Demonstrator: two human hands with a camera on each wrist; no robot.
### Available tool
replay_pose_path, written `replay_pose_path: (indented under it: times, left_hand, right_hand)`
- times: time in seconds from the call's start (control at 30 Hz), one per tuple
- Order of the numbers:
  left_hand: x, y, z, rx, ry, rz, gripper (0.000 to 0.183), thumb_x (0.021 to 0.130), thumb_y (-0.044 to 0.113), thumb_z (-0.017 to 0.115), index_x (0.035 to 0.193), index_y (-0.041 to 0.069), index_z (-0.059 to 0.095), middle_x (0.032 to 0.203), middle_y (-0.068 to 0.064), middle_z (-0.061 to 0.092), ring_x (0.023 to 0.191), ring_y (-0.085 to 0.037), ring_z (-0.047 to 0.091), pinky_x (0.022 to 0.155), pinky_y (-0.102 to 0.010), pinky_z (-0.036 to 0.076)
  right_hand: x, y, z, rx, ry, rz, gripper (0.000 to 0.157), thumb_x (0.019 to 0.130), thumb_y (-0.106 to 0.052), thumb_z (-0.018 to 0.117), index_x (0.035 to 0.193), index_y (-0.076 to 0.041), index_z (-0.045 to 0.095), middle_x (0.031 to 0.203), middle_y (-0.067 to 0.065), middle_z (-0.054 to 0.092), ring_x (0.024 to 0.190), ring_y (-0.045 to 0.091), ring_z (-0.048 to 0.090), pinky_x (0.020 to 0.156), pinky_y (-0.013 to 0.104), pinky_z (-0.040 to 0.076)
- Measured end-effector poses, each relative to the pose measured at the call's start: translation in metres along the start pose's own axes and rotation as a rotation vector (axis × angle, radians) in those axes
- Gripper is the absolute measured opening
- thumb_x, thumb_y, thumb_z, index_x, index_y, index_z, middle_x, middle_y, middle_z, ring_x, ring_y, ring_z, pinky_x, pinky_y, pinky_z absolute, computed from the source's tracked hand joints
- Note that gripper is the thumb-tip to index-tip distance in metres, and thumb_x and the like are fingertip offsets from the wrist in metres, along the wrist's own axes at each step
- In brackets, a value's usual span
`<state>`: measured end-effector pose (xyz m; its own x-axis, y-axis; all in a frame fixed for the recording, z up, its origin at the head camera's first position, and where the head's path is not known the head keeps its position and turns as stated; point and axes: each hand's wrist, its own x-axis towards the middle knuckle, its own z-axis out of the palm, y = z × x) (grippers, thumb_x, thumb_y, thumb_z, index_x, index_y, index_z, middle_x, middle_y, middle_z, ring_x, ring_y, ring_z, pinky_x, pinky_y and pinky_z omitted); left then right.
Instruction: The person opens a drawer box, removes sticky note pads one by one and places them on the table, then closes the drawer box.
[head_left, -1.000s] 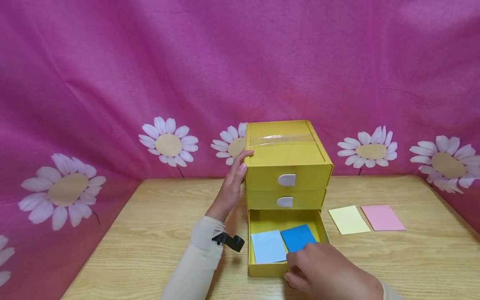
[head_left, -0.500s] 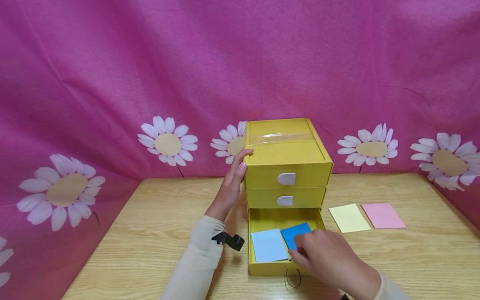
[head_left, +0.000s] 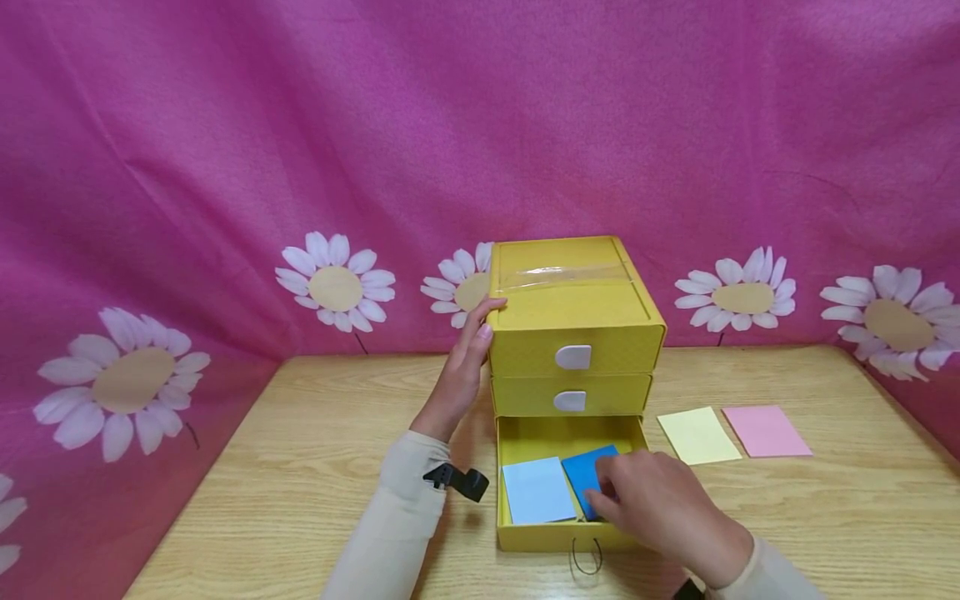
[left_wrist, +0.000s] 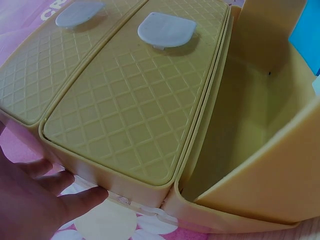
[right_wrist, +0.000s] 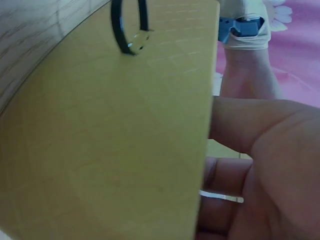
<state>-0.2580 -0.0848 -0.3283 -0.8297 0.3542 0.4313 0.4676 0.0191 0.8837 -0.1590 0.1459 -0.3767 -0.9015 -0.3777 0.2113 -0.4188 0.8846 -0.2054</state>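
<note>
A yellow three-drawer box (head_left: 573, 308) stands on the table with its bottom drawer (head_left: 536, 537) pulled out. Inside that drawer lie a light blue note pad (head_left: 538, 492) and a darker blue note pad (head_left: 585, 479). My left hand (head_left: 461, 375) rests on the box's left side, fingers fairly straight, as the left wrist view confirms. Over the right part of the open drawer, my right hand (head_left: 667, 504) has bent fingers and partly covers the blue pad. In the right wrist view the drawer's front panel (right_wrist: 110, 125) hides the fingertips, so any hold on the pad is unclear.
A pale yellow note pad (head_left: 699, 436) and a pink one (head_left: 767, 432) lie on the wooden table (head_left: 315, 467) right of the box. A dark loop pull (head_left: 587, 557) hangs from the open drawer's front. A pink flowered cloth (head_left: 480, 125) encloses the back and sides.
My right hand has left the loop pull at the drawer's front and moved up and rightward over the drawer, near the blue pad. The left hand stays on the box.
</note>
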Motion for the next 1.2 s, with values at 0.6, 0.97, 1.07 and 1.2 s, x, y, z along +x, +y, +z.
replay_pose_path:
  times: [0.6,0.97,1.07,1.2]
  left_hand:
    - [-0.001,-0.001,-0.001,0.002,0.005,-0.015,0.044,0.104,0.026,0.027,0.147,0.015,0.031,0.161,-0.004,0.009,0.145,-0.018,0.012,0.112,-0.053,0.021]
    - [-0.001,0.0,0.0,0.004,0.007,-0.008,0.044,0.104,0.025,0.026,0.147,0.012,0.031,0.161,-0.007,0.008,0.146,-0.019,0.01,0.112,-0.053,0.02]
    - [0.0,0.0,0.0,0.003,0.008,-0.005,0.044,0.104,0.024,0.027,0.147,0.012,0.031,0.161,-0.007,0.008,0.146,-0.019,0.009,0.112,-0.054,0.02]
    - [0.0,0.0,0.0,-0.003,0.004,-0.001,0.044,0.104,0.024,0.026,0.146,0.012,0.031,0.161,-0.007,0.008,0.146,-0.019,0.009,0.112,-0.055,0.02]
  right_hand:
    - [0.007,0.008,0.01,0.017,-0.052,0.087,0.019,0.079,-0.029,0.075,0.085,-0.013,0.067,0.052,-0.006,0.039,0.047,0.015,0.039,0.043,0.03,0.032]
    - [0.015,0.01,0.017,-0.102,-0.075,0.087,0.021,0.079,-0.034,0.075,0.088,-0.017,0.069,0.06,-0.002,0.053,0.053,0.019,0.047,0.045,0.036,0.037]
    - [0.015,0.009,0.018,-0.127,-0.092,0.093,0.021,0.079,-0.036,0.074,0.087,-0.017,0.068,0.062,-0.001,0.054,0.055,0.019,0.048,0.046,0.038,0.038]
    - [0.016,0.007,0.019,-0.153,-0.101,0.092,0.021,0.08,-0.036,0.073,0.084,-0.016,0.067,0.064,0.0,0.054,0.056,0.018,0.048,0.046,0.039,0.039]
